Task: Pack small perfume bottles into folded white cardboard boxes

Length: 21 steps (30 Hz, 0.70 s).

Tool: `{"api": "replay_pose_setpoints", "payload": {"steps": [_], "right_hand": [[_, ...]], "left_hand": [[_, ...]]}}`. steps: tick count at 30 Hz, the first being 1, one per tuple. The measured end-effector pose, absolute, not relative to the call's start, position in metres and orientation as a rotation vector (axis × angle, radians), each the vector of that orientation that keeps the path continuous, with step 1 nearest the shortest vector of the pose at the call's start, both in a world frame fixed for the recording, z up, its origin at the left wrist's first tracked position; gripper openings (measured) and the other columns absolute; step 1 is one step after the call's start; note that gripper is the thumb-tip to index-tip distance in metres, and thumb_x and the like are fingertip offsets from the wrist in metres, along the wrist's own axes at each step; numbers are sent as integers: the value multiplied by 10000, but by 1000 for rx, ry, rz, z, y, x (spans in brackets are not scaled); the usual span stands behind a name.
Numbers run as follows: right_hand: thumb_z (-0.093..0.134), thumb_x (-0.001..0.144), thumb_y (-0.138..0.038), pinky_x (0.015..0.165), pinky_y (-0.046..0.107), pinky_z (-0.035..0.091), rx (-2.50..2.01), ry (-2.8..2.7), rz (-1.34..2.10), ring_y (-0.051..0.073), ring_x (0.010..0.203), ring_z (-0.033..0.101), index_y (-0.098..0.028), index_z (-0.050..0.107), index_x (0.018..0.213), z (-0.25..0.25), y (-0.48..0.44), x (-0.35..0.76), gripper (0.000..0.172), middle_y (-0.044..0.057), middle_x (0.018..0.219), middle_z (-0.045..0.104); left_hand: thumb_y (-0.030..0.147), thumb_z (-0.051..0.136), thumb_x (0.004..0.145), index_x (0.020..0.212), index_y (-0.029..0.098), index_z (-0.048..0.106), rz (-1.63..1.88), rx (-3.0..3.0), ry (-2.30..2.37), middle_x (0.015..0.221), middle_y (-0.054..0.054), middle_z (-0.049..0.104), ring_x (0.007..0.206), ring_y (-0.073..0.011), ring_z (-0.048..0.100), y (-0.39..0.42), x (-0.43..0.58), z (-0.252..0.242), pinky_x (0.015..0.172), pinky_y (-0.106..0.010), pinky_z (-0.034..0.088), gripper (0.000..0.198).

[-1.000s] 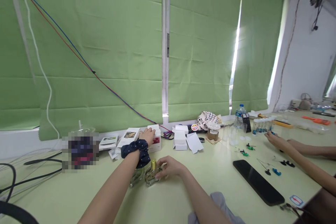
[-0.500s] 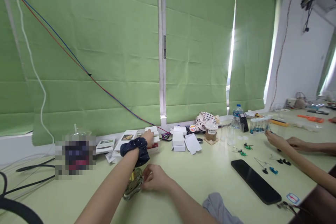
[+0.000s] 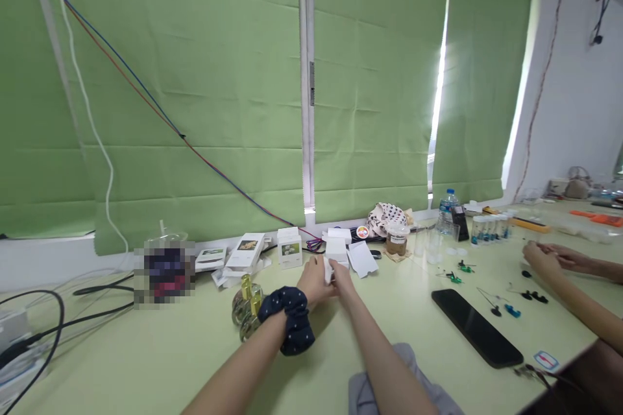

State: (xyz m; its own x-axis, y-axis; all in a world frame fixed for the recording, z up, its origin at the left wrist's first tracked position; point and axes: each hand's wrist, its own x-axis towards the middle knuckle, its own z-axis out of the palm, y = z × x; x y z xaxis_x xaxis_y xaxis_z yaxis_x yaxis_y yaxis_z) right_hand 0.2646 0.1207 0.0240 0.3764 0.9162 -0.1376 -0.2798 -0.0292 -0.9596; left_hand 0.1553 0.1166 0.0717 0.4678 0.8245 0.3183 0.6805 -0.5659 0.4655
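Observation:
My left hand, with a dark dotted scrunchie at its wrist, is closed on a small white item that is partly hidden. On the same item, from the right, closes my right hand. Glass bottles with gold tops stand left of the scrunchie, partly behind my left forearm. A white box with a picture stands upright just behind my hands. White boxes and a white card lie to the right of it.
More picture boxes lie at the left back, with black cables beyond. On the right are a black phone, green parts, small vials and a water bottle. Another person's hands work at the far right.
My left hand has come away from the boxes at the back and met my right hand, which has left the glass bottles. The white item now shows between them. The view has shifted left.

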Motion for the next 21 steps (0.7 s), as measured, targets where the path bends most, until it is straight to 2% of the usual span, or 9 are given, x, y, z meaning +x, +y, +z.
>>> {"api": "replay_pose_setpoints", "payload": {"steps": [2,6,8,10,14,17,21], "right_hand": [[531,798,-337,533,245,449,-1219,-715,1101,164,607,600,-188,557,780,21,117,277,153,7,620,604],[658,701,-237,576,270,475,-1150,-837,1317,163,592,612,-133,629,772,20,105,295,129,45,658,658],[712,645,-195,607,299,497,-1097,-903,1425,170,610,633,-113,650,862,23,100,301,240,68,724,684],[754,609,-189,628,310,507,-1038,-963,1501,172,643,649,-116,637,978,25,98,306,394,75,786,693],[801,558,-235,625,296,504,-988,-1041,1541,164,676,653,-152,575,1104,27,98,309,597,50,800,682],[789,511,-211,600,267,484,-1028,-1098,1486,139,646,621,-176,578,1059,30,97,307,588,0,742,648],[696,493,-143,589,253,466,-1112,-1168,1327,129,662,579,-171,602,937,38,91,304,455,-20,727,604]], "left_hand": [[327,761,539,1078,167,532,655,2474,1204,1179,-132,538,1122,-307,515,103,154,60,928,-396,413,608],[368,726,571,1170,251,492,634,2446,1233,1335,-97,467,1338,-399,246,90,146,42,1012,-600,239,655],[369,680,621,1244,260,440,733,2387,1258,1328,-92,484,1315,-374,306,91,143,36,1009,-602,229,676],[380,662,639,1292,243,409,817,2336,1248,1321,-101,496,1244,-338,410,95,141,32,995,-540,285,714],[375,684,613,1272,225,448,934,2274,1249,1301,-85,519,1202,-303,450,96,138,30,963,-428,350,715],[350,693,613,1249,233,468,1009,2273,1304,1288,-71,534,1190,-291,458,89,139,31,949,-411,353,684],[298,689,634,1238,246,475,1048,2366,1351,1289,-69,543,1203,-292,445,78,145,31,969,-463,311,643]]}}
